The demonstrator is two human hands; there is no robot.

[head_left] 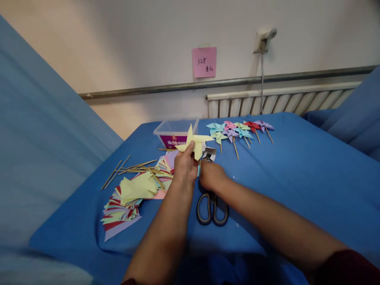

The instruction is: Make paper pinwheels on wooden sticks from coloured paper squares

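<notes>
Yellow paper pinwheel [194,143], upright, in L hand [185,166]

A cream wall [133,39] carries a pink note [204,61], a grey metal rail [178,88] and a socket [264,39] with a hanging cable [261,79]. Below stands a white radiator [282,102]. Blue cloth covers the counter [297,178], and blue fabric [35,138] rises at both sides.

scissors [212,208]: blades hidden under right hand [212,176] | right hand's fingertips out of sight, hold unclear | clear box [175,128] label half covered by yellow pinwheel [194,142] | pink note [204,61] writing too small to read | forearms cut by bottom edge
</notes>
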